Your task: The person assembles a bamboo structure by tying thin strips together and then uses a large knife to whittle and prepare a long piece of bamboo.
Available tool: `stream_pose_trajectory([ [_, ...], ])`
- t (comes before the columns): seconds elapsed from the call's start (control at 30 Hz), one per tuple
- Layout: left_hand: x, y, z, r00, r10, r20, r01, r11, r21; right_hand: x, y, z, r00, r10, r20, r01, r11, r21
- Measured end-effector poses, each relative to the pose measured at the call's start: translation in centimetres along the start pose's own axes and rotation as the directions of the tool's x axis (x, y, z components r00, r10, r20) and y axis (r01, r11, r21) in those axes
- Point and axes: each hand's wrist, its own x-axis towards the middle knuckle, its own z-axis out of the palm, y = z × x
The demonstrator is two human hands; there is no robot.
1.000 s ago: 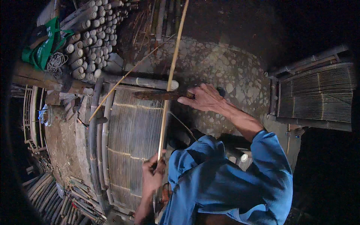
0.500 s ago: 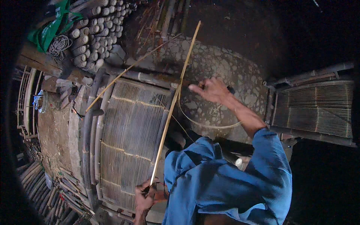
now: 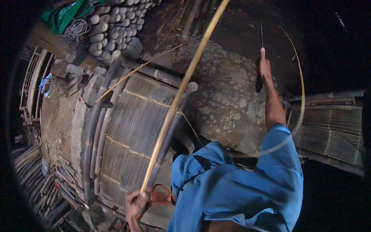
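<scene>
Underfoot spreads a stone-flecked floor [image 3: 232, 100], dark at the far edge. Across it lies a big woven bamboo panel [image 3: 131, 131], slats bound with cord, framed by thick poles. A second slatted panel [image 3: 332, 131] sits off to the right. Top left, a stack of cut bamboo tubes [image 3: 112, 23], ends facing up, next to a green cloth [image 3: 65, 13]. The long bamboo strip [image 3: 181, 89] runs diagonally over the panel; the left hand [image 3: 135, 203] is clenched tight around its lower end. The right hand [image 3: 264, 65] is raised, fingers closed on a dark blade [image 3: 259, 77], a thin peeled sliver [image 3: 299, 85] curling beside it.
</scene>
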Motion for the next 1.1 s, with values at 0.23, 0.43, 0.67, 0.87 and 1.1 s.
stream_pose_trajectory([
  [0.23, 16.2, 8.8, 13.2, 0.867, 0.487, -0.105, -0.492, 0.870, -0.037, -20.7, -3.3, 9.2, 0.833, -0.485, 0.267, 0.467, 0.874, 0.134],
  [0.43, 16.0, 13.4, 17.2, 0.893, 0.450, -0.009, -0.449, 0.893, 0.030, -28.9, -6.5, 8.8, 0.523, -0.612, 0.594, 0.821, 0.549, -0.158],
  [0.67, 12.1, 9.9, 15.0, 0.863, 0.503, 0.055, -0.506, 0.857, 0.099, -22.4, -7.7, 7.8, 0.724, -0.568, 0.391, 0.687, 0.646, -0.333],
  [0.87, 8.9, 6.9, 13.3, 0.956, 0.295, -0.008, -0.294, 0.954, 0.061, -21.6, -6.5, 6.7, 0.812, -0.315, 0.492, 0.497, 0.815, -0.297],
  [1.1, 5.0, 3.7, 10.0, 0.946, 0.325, -0.018, -0.320, 0.938, 0.133, -16.3, -7.0, 5.8, 0.855, -0.378, 0.355, 0.507, 0.749, -0.425],
])
